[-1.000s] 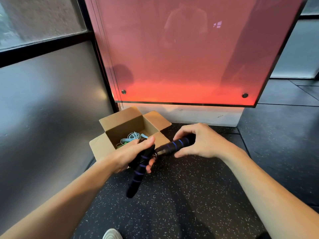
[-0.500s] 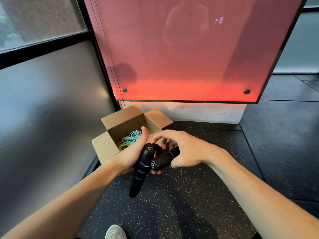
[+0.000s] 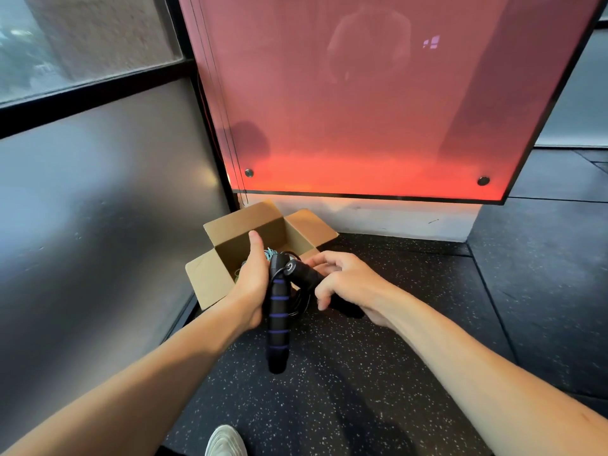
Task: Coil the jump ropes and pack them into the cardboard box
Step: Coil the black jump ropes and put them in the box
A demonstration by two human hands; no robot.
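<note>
1. Found no legible word, number or brand name anywhere.
2. Noted on the red panel [image 3: 362, 110], well above and to the right of the cardboard box [image 3: 210, 281]: a small pale four-pane mark [image 3: 431, 42], shaped like a window emblem, without letters.
3. Noted on the round end cap of the angled handle [image 3: 304, 274], just in front of the box: a pale ring emblem [image 3: 289, 268], too small to tell any lettering.
4. Noted on the upright banded handle [image 3: 278, 324], also just in front of the box: plain purple bands only, unlettered.
5. Seen on the box's flaps and walls: plain brown card, unprinted.
</note>
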